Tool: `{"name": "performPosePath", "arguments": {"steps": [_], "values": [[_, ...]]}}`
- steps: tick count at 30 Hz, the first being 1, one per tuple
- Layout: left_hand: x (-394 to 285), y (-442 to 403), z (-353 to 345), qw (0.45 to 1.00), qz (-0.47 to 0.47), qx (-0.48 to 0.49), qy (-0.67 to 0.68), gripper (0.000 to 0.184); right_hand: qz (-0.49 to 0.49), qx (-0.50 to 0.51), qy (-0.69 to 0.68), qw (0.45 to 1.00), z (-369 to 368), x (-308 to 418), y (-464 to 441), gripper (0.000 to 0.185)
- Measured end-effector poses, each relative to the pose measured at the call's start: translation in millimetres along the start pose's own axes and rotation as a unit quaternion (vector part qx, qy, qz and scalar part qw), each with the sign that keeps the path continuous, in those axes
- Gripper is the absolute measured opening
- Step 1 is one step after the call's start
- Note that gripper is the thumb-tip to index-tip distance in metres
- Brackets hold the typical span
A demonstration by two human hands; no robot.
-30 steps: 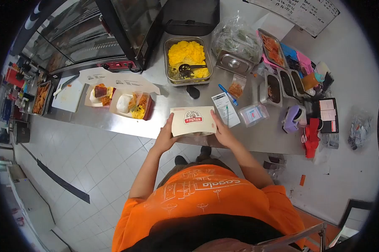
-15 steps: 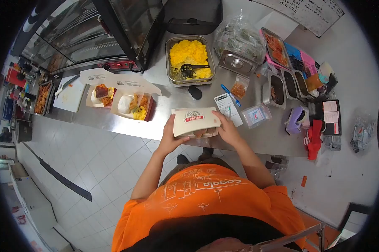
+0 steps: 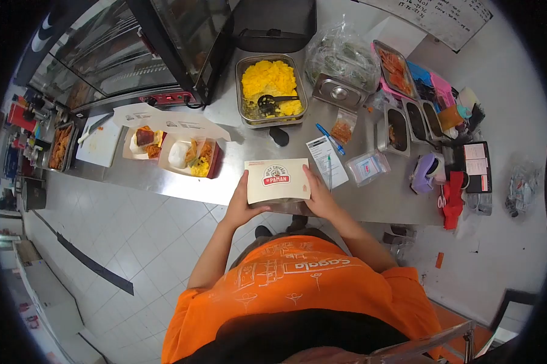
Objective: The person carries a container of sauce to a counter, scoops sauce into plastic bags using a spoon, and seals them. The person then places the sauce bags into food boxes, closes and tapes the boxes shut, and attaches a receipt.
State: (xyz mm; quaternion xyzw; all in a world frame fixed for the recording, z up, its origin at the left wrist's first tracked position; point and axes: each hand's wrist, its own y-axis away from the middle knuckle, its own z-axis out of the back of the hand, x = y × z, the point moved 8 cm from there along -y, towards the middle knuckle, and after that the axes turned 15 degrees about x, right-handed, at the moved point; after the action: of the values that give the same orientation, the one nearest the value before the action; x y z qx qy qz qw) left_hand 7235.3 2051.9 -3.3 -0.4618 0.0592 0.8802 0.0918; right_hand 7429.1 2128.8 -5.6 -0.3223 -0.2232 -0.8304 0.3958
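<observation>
A cream cardboard takeaway box [image 3: 278, 189] with a red and black logo on its lid is held between my two hands near the front edge of the counter. My left hand [image 3: 242, 205] grips its left side, thumb along the near edge. On the right side, my right hand [image 3: 319, 197] has its fingers wrapped around the corner. The lid lies over the box, and whatever is inside is hidden. Left of it on the counter, two open boxes of rice, fried chicken and egg [image 3: 191, 156] stand side by side.
A steel pan of scrambled egg [image 3: 240, 91] with a black slotted spoon stands behind. Left are a heated display case [image 3: 170, 98] and a white cutting board with a knife [image 3: 99, 145]. To the right lie a paper slip [image 3: 325, 159], blue marker [image 3: 331, 138], steel containers [image 3: 390, 130] and a tape dispenser [image 3: 428, 173].
The lid has come down flatter over the box, so the food that showed at its front is now hidden. Both hands keep hold of the sides.
</observation>
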Motion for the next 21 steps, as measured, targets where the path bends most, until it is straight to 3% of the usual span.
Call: {"name": "performPosePath", "arguments": {"steps": [3,6,9,13,18,21], "values": [[2,1,-1,1.000,0.006,0.025,-0.016,0.119,-0.015,0.045,0.012,0.999,-9,-12,7,0.090],[-2,3,8,0.999,-0.016,0.021,-0.023,0.113,-0.040,0.080,0.145,0.985,11,5,8,0.099],[-8,-9,18,0.995,-0.030,0.072,-0.057,0.101,0.015,0.120,0.247,0.961,23,20,-3,0.104],[-13,-20,21,0.982,0.037,0.161,-0.093,0.084,0.080,0.132,0.203,0.967,13,18,-13,0.083],[1,-21,15,0.985,0.045,0.142,-0.089,0.080,0.049,0.141,0.261,0.954,1,18,-14,0.055],[4,-16,7,0.986,0.017,0.115,-0.122,0.077,0.085,0.082,0.237,0.964,2,24,-6,0.049]]}}
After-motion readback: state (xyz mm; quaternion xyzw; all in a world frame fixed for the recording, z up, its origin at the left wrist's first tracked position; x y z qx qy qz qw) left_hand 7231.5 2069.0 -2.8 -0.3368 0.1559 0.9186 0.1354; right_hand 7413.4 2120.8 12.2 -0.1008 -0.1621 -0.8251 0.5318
